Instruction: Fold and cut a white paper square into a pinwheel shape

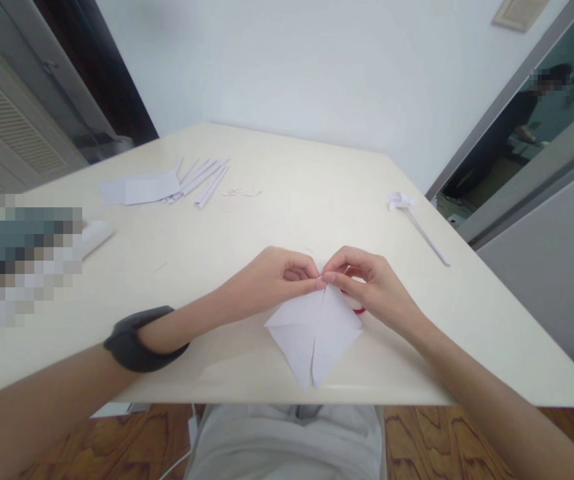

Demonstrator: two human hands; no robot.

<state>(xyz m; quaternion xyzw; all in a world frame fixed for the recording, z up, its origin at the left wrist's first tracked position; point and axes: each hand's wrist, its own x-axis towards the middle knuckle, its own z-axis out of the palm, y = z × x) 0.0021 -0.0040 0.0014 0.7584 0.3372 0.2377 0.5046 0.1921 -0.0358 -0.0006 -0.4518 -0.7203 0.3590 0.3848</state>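
A white folded paper (313,337) lies near the front edge of the cream table (277,220), shaped like a kite with its point toward me. My left hand (271,277) and my right hand (374,283) meet at its far tip, each pinching the paper there between thumb and fingertips. A dark band sits on my left wrist. Something small and red (360,310) shows under my right hand; what it is I cannot tell.
Several rolled paper sticks (204,179) and a flat white sheet (139,189) lie at the far left. A paper pinwheel on a stick (417,223) rests at the right. A white object (95,235) sits at the left edge.
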